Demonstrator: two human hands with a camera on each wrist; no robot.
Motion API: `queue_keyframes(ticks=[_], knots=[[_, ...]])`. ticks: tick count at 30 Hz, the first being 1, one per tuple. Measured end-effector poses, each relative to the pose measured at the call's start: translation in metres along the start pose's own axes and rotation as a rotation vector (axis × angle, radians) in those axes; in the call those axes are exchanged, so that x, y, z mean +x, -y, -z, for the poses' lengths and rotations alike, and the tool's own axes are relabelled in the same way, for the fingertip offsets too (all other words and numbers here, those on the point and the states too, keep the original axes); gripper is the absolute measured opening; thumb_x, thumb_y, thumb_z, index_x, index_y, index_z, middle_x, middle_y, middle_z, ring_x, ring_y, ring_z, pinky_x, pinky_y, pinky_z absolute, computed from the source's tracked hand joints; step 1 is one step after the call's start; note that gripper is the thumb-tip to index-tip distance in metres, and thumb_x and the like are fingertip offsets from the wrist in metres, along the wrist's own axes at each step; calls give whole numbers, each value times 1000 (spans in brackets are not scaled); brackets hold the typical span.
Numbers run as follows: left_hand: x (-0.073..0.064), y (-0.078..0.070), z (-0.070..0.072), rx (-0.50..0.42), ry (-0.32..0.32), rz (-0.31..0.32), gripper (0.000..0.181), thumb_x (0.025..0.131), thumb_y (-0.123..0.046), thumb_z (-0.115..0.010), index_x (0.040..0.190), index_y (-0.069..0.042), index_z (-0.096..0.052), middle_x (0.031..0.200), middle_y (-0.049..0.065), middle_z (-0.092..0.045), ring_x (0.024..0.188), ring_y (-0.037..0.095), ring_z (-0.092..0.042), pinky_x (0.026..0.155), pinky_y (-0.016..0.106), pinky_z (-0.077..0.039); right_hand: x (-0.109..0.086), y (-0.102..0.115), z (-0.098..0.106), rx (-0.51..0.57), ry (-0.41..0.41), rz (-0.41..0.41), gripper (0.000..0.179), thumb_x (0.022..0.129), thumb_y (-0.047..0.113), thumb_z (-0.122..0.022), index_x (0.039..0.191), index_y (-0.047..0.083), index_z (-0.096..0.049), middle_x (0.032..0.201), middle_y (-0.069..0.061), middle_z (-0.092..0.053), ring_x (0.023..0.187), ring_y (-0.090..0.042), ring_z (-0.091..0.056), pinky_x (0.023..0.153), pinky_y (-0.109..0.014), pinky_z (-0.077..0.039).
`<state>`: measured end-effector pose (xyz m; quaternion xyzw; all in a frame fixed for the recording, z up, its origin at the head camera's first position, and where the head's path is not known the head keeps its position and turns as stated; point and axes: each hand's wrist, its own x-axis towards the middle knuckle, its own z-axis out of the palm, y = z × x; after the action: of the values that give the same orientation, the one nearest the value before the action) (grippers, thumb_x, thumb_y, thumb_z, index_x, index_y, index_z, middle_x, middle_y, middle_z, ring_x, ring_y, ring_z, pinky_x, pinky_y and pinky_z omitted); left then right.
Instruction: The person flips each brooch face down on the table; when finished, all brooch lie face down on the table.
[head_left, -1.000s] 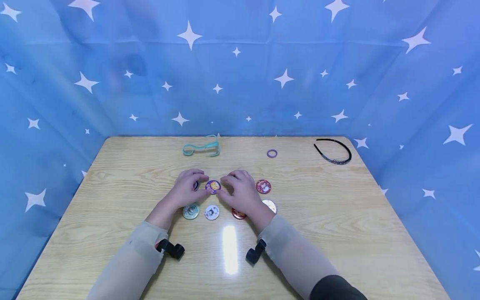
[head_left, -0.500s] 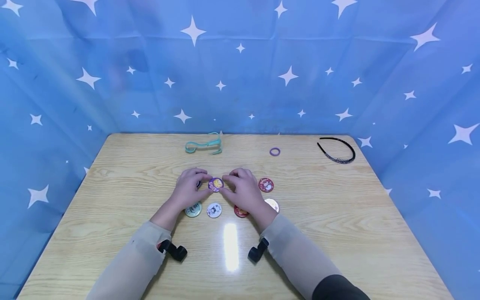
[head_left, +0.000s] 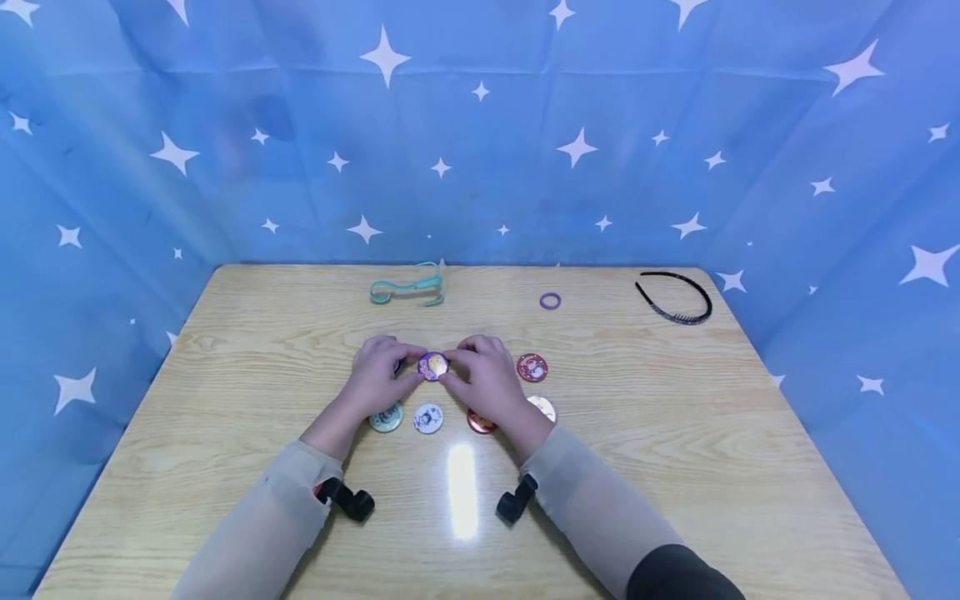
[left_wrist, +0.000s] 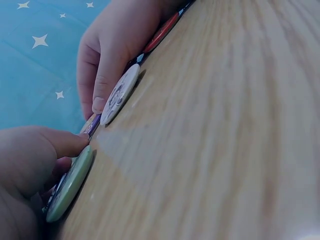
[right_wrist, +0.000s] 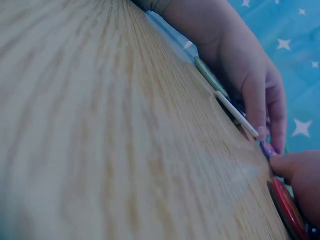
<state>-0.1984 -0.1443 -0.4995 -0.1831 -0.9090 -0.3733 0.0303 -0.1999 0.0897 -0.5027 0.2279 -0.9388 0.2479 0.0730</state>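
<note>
A round purple button badge [head_left: 433, 367] with a yellow figure lies between my hands in the head view. My left hand [head_left: 375, 373] pinches its left edge between thumb and fingers, while the right hand [head_left: 483, 379] grips the opposite edge the same way. Both thumbs meet the near side of the badge's rim. A dark badge [head_left: 398, 367] is mostly hidden by the left hand. Nearer the body lie a pale green badge [head_left: 387, 418] and a white badge [head_left: 428, 419]. Beneath the right hand, a red badge [head_left: 481, 423] is partly covered.
To the right are another red badge [head_left: 532, 367] and a shiny pale badge [head_left: 542, 407], partly behind the wrist. Along the back lie a turquoise strap-like item [head_left: 408, 287], a purple ring band [head_left: 551, 301] and a black headband [head_left: 678, 318]. A blue starred curtain [head_left: 480, 133] surrounds the wooden table [head_left: 660, 450].
Fingers of both hands have closed in on the purple badge's edges, and its face now catches the light differently. The head view has shifted slightly. The other badges stay put.
</note>
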Motion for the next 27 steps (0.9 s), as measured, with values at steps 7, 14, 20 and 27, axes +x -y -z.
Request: queue_keyframes(ticks=[7, 14, 20, 27], knots=[[3, -1, -1, -68, -7, 30, 26, 90, -16, -85, 115, -13, -78, 95, -3, -69, 138, 39, -45, 117, 63, -21, -1, 3, 2, 31, -26, 9, 38, 95, 37, -82, 129, 19, -77, 115, -2, -69, 115, -26, -55, 102, -49, -42], [3, -1, -3, -90, -31, 20, 14, 89, -13, -85, 93, -18, -73, 91, -6, -68, 124, 31, -53, 111, 60, -25, 1, 5, 0, 105, -44, 17, 33, 93, 26, -85, 124, 16, -78, 87, 10, -67, 103, -21, -57, 105, -49, -38], [2, -1, -2, -96, -42, 0, 16, 88, -11, -86, 92, -18, -72, 91, -5, -69, 120, 32, -55, 109, 60, -27, 1, 6, -1, 149, -51, -4, 33, 91, 22, -87, 122, 15, -78, 84, 14, -66, 105, -21, -58, 108, -52, -37], [2, 1, -2, -98, -57, -8, 19, 87, -10, -86, 92, -19, -70, 94, -4, -70, 123, 35, -55, 109, 61, -28, 3, 6, -3, 175, -56, -23, 35, 89, 19, -88, 123, 15, -78, 80, 17, -67, 102, -18, -60, 109, -50, -36]])
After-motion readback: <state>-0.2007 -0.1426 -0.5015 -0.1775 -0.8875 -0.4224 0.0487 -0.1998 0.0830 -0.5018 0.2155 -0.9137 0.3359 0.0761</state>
